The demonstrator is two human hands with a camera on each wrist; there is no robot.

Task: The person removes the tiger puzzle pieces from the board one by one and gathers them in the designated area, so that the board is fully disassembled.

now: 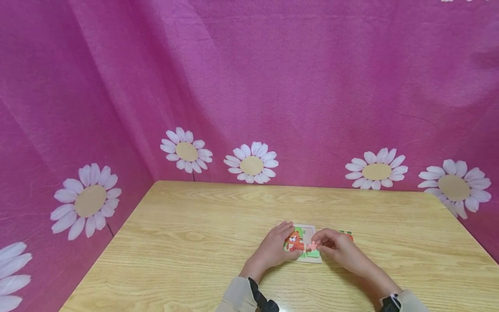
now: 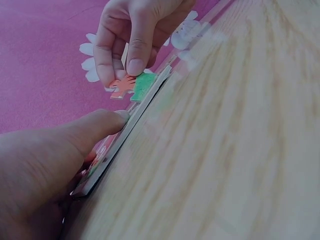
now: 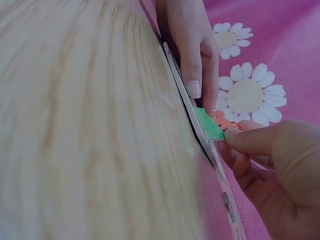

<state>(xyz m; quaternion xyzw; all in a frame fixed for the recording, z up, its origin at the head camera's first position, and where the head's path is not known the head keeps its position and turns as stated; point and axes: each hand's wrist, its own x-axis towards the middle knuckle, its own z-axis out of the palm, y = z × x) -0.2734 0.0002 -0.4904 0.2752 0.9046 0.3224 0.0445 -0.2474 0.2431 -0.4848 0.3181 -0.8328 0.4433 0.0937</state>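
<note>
A small jigsaw puzzle board [image 1: 316, 260] with a pale frame lies on the table, an orange tiger's face on a green ground in its left part. My left hand [image 1: 273, 247] holds the board at its left side, thumb [image 2: 107, 122] along the near edge and fingers toward the far corner. Between thumb and fingers, my right hand [image 1: 341, 249] pinches an orange and green puzzle piece [image 3: 210, 124] over the near right part of the board. In the left wrist view the piece [image 2: 142, 86] is tilted above the frame.
More orange and green puzzle pieces [image 1: 347, 235] lie on the table just beyond the right hand, partly hidden by it. The wood-grain table [image 1: 187, 242] reaches back to a pink curtain [image 1: 296, 86] printed with white daisies. A similar curtain hangs along the left side.
</note>
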